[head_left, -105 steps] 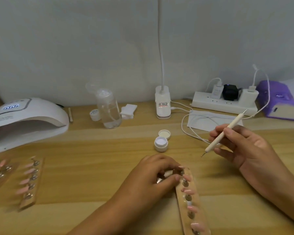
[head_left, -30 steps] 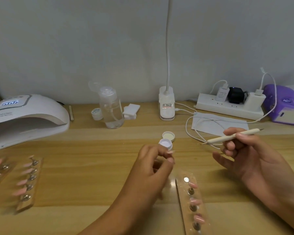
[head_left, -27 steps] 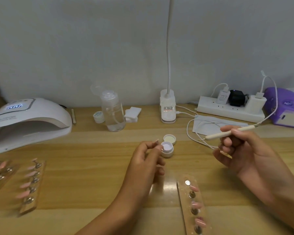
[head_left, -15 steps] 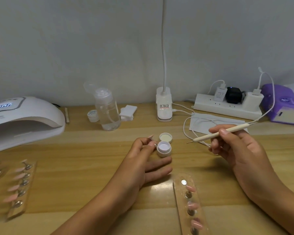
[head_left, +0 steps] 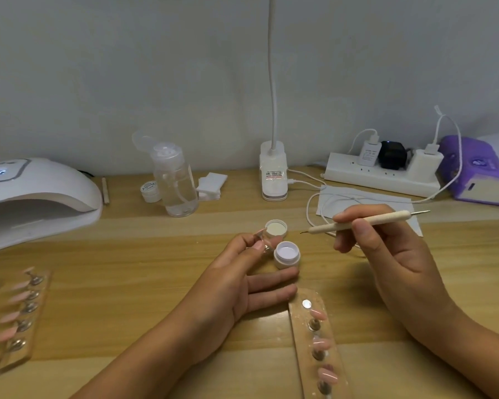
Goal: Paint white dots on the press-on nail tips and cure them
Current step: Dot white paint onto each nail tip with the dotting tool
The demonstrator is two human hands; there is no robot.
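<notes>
**Dot time: tool in my right, one tip pinched in my left**

So my left hand (head_left: 236,286) is pinching a single nail tip (head_left: 260,232) on its little metal stud between thumb and forefinger. My other fingers lie out straight on the table (head_left: 127,272). The tip is tiny and half behind my fingers, so I can't tell which way it points. It sits just left of the open jar (head_left: 287,256) in the middle of the frame. That jar is filled with white gel, and its lid (head_left: 276,228) lies upturned just behind it.

My right hand (head_left: 386,260) grips the dotting tool (head_left: 366,221) pen-style. Its long axis runs nearly level across the frame, with the working point aimed left toward the lid and the other metal end poking toward the upper right.

At bottom centre-right, the holder strip (head_left: 319,347) runs down to the bottom edge, with pink tips sticking out to the right. The lower-left strips (head_left: 20,315) are blurry, and their tips point left.

Upper left is the curing lamp (head_left: 41,197); its display is lit but I can't read it. Along the back:
- a pump bottle (head_left: 176,182) with clear liquid in it and its cap flipped up
- a small labelled pot (head_left: 149,191)
- the clip-lamp base (head_left: 274,174) with a sticker
- a power strip (head_left: 380,175)

The writing on the pot and the sticker is too small to read.
</notes>
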